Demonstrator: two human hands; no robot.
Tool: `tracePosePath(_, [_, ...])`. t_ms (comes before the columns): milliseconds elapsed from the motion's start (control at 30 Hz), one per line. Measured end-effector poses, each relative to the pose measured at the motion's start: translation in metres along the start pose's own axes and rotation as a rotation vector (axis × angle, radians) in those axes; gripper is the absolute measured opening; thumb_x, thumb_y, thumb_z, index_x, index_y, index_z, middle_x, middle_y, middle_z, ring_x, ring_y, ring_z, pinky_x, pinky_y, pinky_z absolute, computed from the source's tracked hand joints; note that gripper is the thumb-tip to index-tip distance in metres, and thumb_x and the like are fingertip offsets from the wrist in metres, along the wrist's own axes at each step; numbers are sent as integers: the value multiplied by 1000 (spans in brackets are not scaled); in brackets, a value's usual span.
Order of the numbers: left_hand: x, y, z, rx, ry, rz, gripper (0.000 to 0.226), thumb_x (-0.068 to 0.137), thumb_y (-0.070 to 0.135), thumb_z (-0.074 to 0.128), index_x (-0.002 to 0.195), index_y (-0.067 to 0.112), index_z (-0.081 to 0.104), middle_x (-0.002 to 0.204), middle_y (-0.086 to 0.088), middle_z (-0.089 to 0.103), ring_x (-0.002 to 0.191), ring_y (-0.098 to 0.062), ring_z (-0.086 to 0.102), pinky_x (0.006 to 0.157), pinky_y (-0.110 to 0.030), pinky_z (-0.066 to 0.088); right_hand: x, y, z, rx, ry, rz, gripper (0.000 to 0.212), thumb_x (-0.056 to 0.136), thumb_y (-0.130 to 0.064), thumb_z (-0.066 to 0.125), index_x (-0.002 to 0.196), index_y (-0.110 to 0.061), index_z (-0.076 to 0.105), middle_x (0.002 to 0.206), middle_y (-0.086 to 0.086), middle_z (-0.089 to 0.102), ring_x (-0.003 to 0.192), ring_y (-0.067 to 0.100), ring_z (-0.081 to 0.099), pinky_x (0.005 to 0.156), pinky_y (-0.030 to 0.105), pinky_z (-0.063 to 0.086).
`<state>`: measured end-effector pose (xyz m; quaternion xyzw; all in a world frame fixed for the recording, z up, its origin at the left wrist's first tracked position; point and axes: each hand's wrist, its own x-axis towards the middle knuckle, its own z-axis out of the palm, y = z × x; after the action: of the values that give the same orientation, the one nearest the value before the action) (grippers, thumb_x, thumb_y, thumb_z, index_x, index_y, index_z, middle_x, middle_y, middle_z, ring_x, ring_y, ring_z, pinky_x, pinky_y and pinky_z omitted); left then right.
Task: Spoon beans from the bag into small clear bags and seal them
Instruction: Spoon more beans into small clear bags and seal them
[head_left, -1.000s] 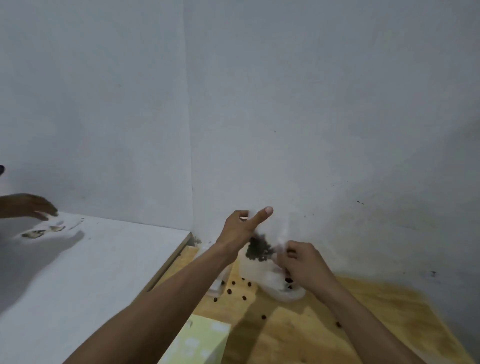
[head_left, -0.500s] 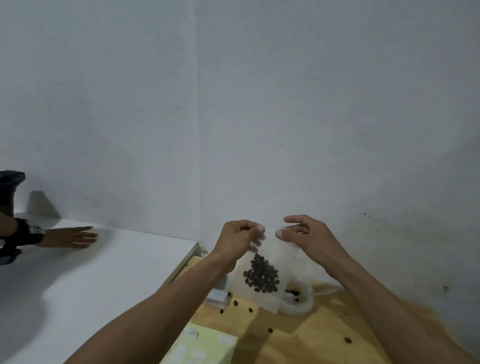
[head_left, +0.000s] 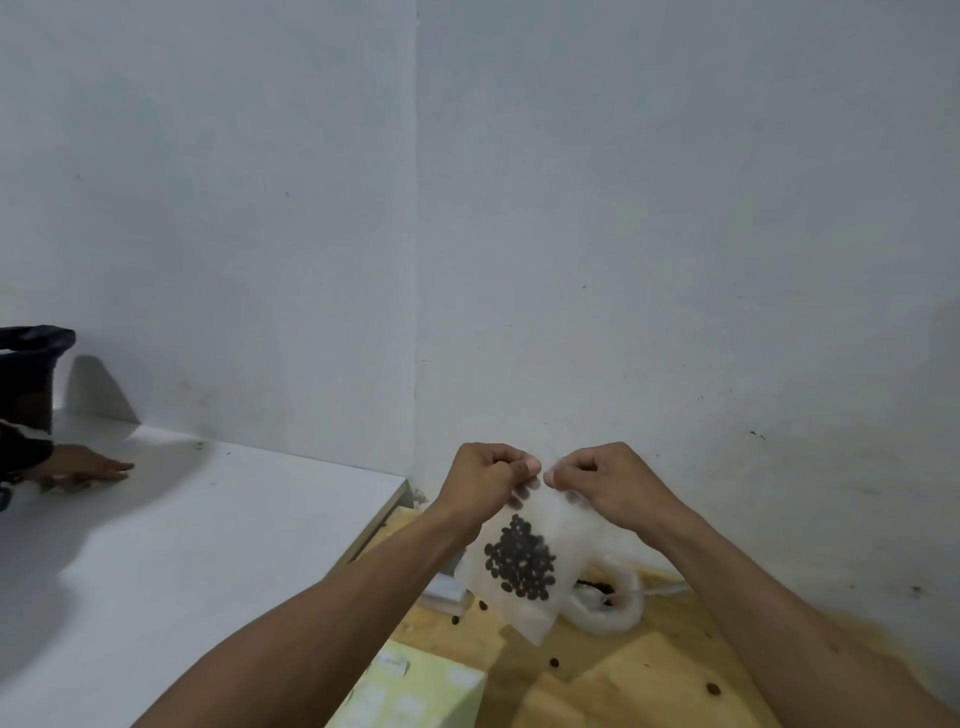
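A small clear bag (head_left: 524, 603) hangs in the air above the wooden table, with a dark cluster of beans (head_left: 519, 561) in its lower part. My left hand (head_left: 483, 483) pinches the bag's top edge on the left. My right hand (head_left: 608, 483) pinches the same edge on the right, and the fingertips of both hands nearly meet. Behind the small bag, the rolled-down white bag of beans (head_left: 608, 608) sits on the wooden table (head_left: 623, 675), partly hidden.
Loose beans (head_left: 554, 662) lie scattered on the wood. A pale yellow-green box (head_left: 415, 691) stands at the near edge. A white table (head_left: 182, 545) is to the left, where another person's hand (head_left: 85, 470) rests flat beside a black container (head_left: 31, 364). Walls close the corner behind.
My hands have lifted the small bag off the table and come together at its top edge. The other person's hand has stayed flat on the white table.
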<state>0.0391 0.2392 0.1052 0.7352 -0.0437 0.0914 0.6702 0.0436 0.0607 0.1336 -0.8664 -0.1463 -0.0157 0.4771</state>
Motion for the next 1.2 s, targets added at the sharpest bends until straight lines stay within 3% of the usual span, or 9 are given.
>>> tracePosePath(200, [10, -3, -25, -11, 148, -80, 14, 91, 8, 72, 85, -4, 76, 69, -6, 72, 61, -16, 62, 57, -26, 56, 2, 10, 3, 73, -44, 25, 18, 90, -22, 75, 83, -6, 79, 72, 3, 73, 66, 11, 68, 71, 26, 62])
tracePosePath(400, [17, -4, -26, -2, 190, -108, 14, 91, 7, 72, 87, -6, 76, 72, -9, 71, 61, -17, 61, 54, -22, 54, 6, 16, 9, -31, 68, 54, 40, 86, -41, 79, 75, -2, 74, 61, 2, 71, 58, 11, 69, 71, 30, 62])
tracePosePath(533, [23, -4, -29, -65, 264, -181, 11, 91, 8, 73, 81, 3, 75, 77, -8, 73, 68, -18, 65, 61, -22, 58, 4, 22, 16, 282, -32, 166, 48, 84, -48, 77, 92, 0, 75, 88, 8, 79, 83, 18, 77, 79, 34, 64])
tracePosePath(633, [27, -9, -40, -111, 291, -314, 12, 90, 11, 75, 87, 1, 71, 88, -14, 72, 69, -22, 66, 65, -28, 57, -3, 22, 34, 475, -278, 301, 37, 94, -30, 71, 111, 3, 71, 98, 13, 79, 84, 22, 77, 68, 30, 62])
tracePosePath(700, [26, -16, -51, 7, 191, -452, 30, 92, 25, 74, 101, -1, 62, 94, -13, 64, 72, -22, 63, 54, -28, 54, -4, 23, 49, 590, -268, 392, 27, 95, -10, 69, 111, 11, 70, 89, 16, 78, 72, 20, 76, 59, 27, 60])
tracePosePath(767, [23, -22, -62, 191, 55, -578, 39, 91, 31, 74, 108, 0, 58, 102, -13, 63, 83, -24, 64, 62, -31, 54, 1, 25, 58, 673, -200, 479, 24, 94, -2, 68, 109, 16, 69, 85, 18, 78, 67, 20, 75, 55, 27, 61])
tracePosePath(967, [22, -41, -88, 313, 83, -510, 9, 82, 4, 74, 86, -3, 70, 79, -16, 65, 63, -24, 55, 60, -31, 46, 20, 22, 87, 416, -100, 415, 21, 95, -5, 68, 87, 15, 68, 49, 6, 66, 42, 9, 65, 41, 18, 51])
tracePosePath(1067, [26, -52, -98, 309, 162, -464, 9, 81, 1, 74, 81, 3, 65, 78, -13, 55, 70, -25, 52, 61, -31, 41, 37, 21, 111, 326, -53, 384, 24, 94, -9, 71, 85, 13, 71, 81, 21, 75, 71, 24, 75, 63, 27, 62])
tracePosePath(1200, [32, -80, -107, 378, 224, -438, 14, 84, 5, 73, 93, -6, 71, 85, -14, 66, 74, -22, 61, 61, -28, 48, 51, 27, 139, 61, -67, 346, 27, 96, -19, 69, 72, -6, 63, 72, 11, 65, 59, 16, 65, 50, 20, 49])
